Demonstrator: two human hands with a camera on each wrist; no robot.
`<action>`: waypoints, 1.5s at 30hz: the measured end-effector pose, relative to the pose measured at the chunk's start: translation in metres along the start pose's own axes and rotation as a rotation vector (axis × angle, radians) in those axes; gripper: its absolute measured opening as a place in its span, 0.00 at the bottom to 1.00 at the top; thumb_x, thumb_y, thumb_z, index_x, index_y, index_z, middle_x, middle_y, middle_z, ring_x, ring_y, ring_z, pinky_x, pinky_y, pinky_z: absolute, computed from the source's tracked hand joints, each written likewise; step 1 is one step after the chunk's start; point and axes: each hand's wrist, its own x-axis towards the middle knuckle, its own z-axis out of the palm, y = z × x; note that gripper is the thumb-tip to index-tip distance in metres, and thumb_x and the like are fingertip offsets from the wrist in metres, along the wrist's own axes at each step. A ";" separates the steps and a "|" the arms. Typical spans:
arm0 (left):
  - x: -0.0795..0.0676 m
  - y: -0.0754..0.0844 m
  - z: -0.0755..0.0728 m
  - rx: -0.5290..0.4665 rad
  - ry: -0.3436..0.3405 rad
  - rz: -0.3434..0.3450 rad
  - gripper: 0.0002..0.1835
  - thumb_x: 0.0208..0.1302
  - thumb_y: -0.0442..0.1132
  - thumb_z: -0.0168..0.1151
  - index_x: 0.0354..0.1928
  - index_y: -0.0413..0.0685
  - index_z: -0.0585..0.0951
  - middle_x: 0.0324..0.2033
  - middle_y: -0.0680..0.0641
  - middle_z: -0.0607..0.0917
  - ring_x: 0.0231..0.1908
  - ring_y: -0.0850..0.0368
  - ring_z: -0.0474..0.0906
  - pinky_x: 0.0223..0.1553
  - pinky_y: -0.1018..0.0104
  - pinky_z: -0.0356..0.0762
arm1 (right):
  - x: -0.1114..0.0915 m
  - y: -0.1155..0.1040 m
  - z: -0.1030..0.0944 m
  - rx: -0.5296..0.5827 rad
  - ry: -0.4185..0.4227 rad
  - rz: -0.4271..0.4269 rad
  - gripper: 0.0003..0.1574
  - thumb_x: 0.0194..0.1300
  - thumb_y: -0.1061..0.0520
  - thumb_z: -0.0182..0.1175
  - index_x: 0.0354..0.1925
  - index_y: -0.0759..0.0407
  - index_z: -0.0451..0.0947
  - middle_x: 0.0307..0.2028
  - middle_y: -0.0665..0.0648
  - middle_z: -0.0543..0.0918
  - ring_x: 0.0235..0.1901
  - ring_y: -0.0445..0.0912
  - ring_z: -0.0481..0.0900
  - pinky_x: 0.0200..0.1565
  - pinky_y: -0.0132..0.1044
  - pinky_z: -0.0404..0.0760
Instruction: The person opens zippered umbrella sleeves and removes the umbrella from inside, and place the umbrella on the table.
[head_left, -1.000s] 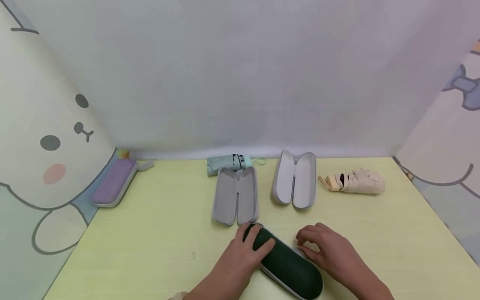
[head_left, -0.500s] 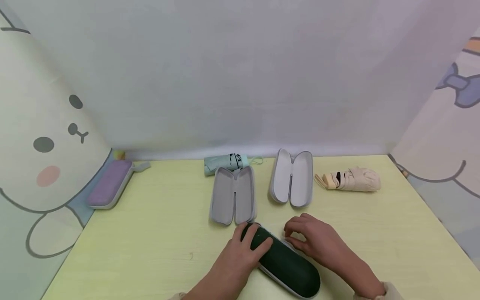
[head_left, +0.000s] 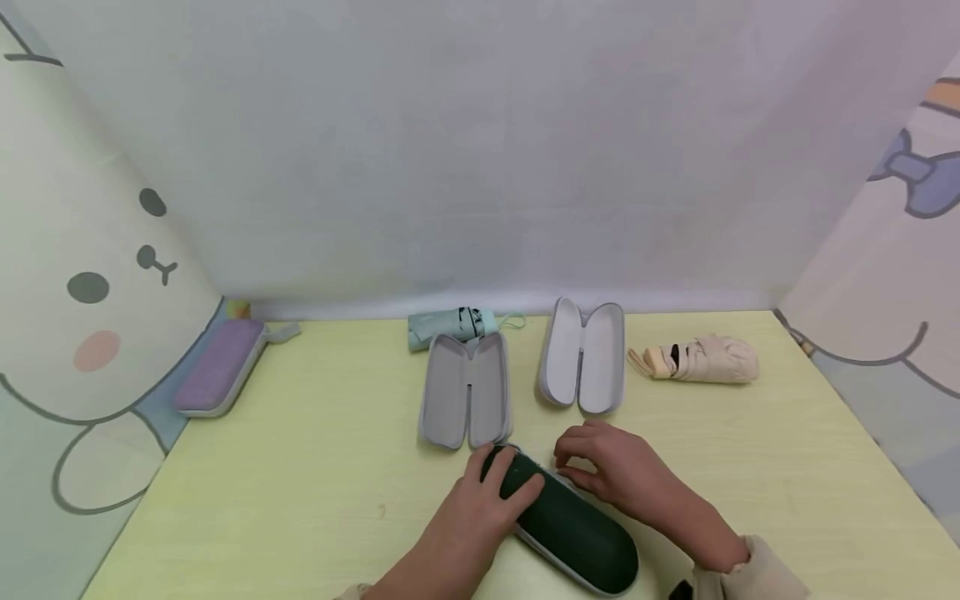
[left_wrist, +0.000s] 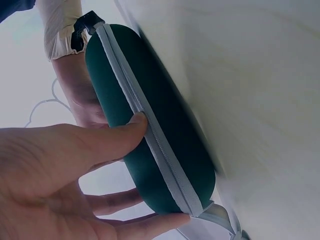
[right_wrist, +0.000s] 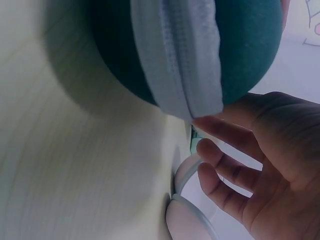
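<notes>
Head view: the green case (head_left: 577, 533) lies at a slant on the pale yellow table (head_left: 300, 483), low in the shot. Left hand (head_left: 472, 512) is clamped over its upper end, fingers spread across the top. Right hand (head_left: 618, 462) is at the far long edge, fingers bent. That upper end is right by the bottom of the left open case (head_left: 447, 400), so elbow room there is basically nil; can't tell if they touch. The right open case (head_left: 562, 367) is a bit farther back with a strip of table between. Blue-green umbrella (head_left: 442, 325) is tucked behind the left one near the back edge, beige umbrella (head_left: 716, 358) off to the right. Purple case (head_left: 221, 367) is way over by the left edge, with a wide stretch of table between it and the left hand.

Left wrist view: thumb on the zip (left_wrist: 164, 155), fingers reaching round the other side. Beige sleeve (left_wrist: 57, 30) past the far end.

Right wrist view: index fingertip touches the zip band, other fingers apart and curved. Can't tell whether it's pinching anything. Pale rounded case ends sit just beyond the fingertips.
</notes>
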 end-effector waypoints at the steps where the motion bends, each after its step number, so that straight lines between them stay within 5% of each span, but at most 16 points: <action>1: 0.000 0.000 0.000 0.000 -0.006 -0.001 0.31 0.63 0.48 0.66 0.67 0.68 0.69 0.66 0.43 0.69 0.63 0.39 0.68 0.38 0.63 0.83 | 0.000 0.000 0.000 0.003 -0.005 0.001 0.13 0.53 0.53 0.75 0.32 0.36 0.81 0.33 0.33 0.81 0.35 0.33 0.75 0.31 0.29 0.76; 37: 0.004 0.002 -0.004 -0.046 -0.094 -0.016 0.32 0.65 0.44 0.65 0.69 0.68 0.66 0.68 0.42 0.66 0.65 0.36 0.64 0.49 0.53 0.83 | 0.012 0.002 0.005 -0.047 0.029 -0.021 0.10 0.57 0.52 0.72 0.32 0.37 0.80 0.32 0.37 0.81 0.32 0.34 0.77 0.30 0.29 0.75; 45: 0.001 0.000 -0.002 -0.015 -0.039 -0.013 0.32 0.63 0.45 0.67 0.68 0.70 0.67 0.67 0.43 0.67 0.64 0.38 0.66 0.47 0.55 0.83 | 0.011 -0.005 0.006 -0.015 -0.064 0.100 0.07 0.62 0.50 0.67 0.38 0.39 0.78 0.32 0.39 0.80 0.30 0.33 0.75 0.29 0.28 0.73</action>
